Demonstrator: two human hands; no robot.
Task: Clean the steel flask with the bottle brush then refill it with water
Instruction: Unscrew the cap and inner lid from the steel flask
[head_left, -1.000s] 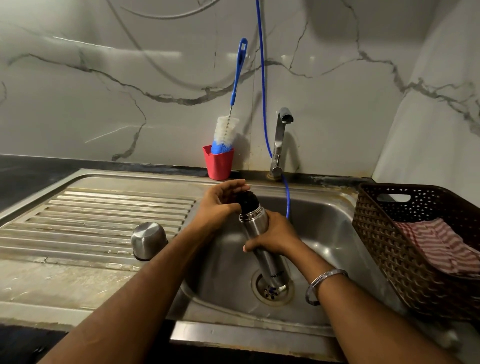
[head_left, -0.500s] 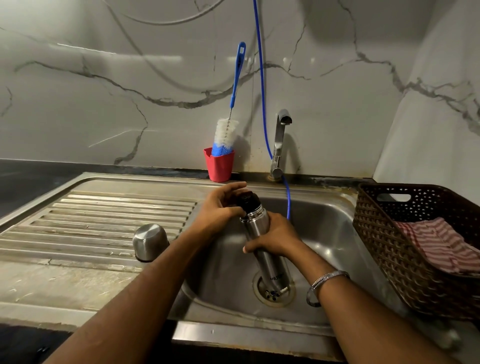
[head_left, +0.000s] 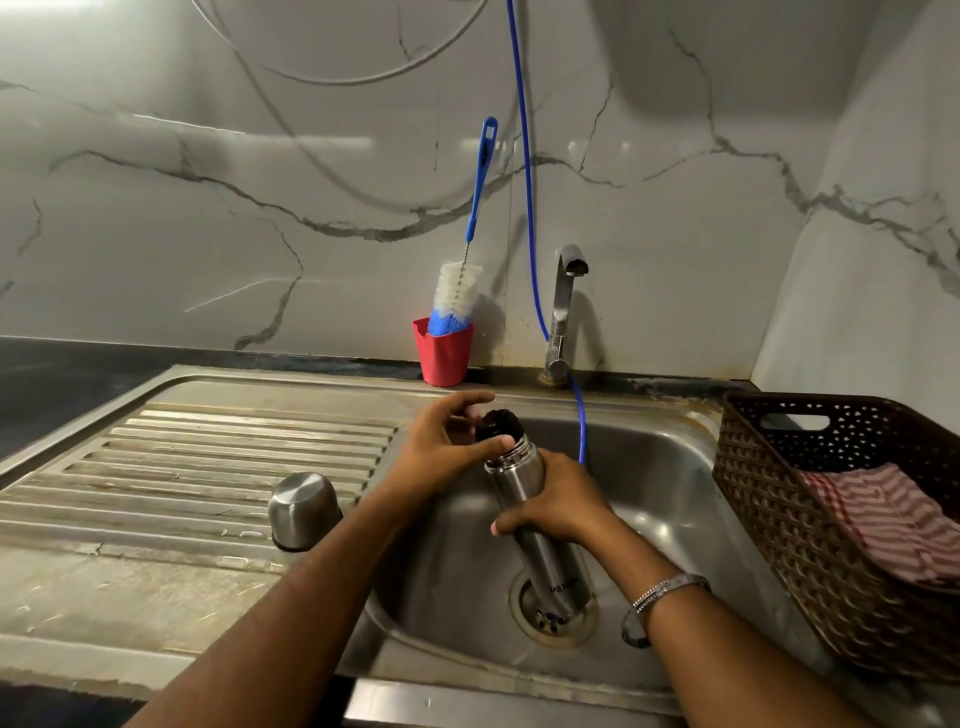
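A steel flask (head_left: 551, 564) stands tilted in the sink basin (head_left: 675, 467), its base over the drain. My right hand (head_left: 558, 501) grips its upper body. My left hand (head_left: 441, 449) pinches the black stopper (head_left: 500, 423) at the flask's mouth; the stopper sits tilted, partly lifted off the neck. The steel outer cap (head_left: 303, 509) lies upside down on the ribbed drainboard (head_left: 182, 467). The bottle brush (head_left: 465, 270), with a blue handle and white and blue bristles, stands in a red cup (head_left: 444, 358) against the back wall.
A steel tap (head_left: 563, 306) rises behind the basin, with a thin blue hose (head_left: 524, 156) hanging past it into the sink. A brown woven basket (head_left: 831, 561) holding a red striped cloth (head_left: 883, 514) sits at the right edge.
My left hand has turned on the black stopper, which now sits tilted and raised from the flask's neck. My right hand and the flask have stayed in place.
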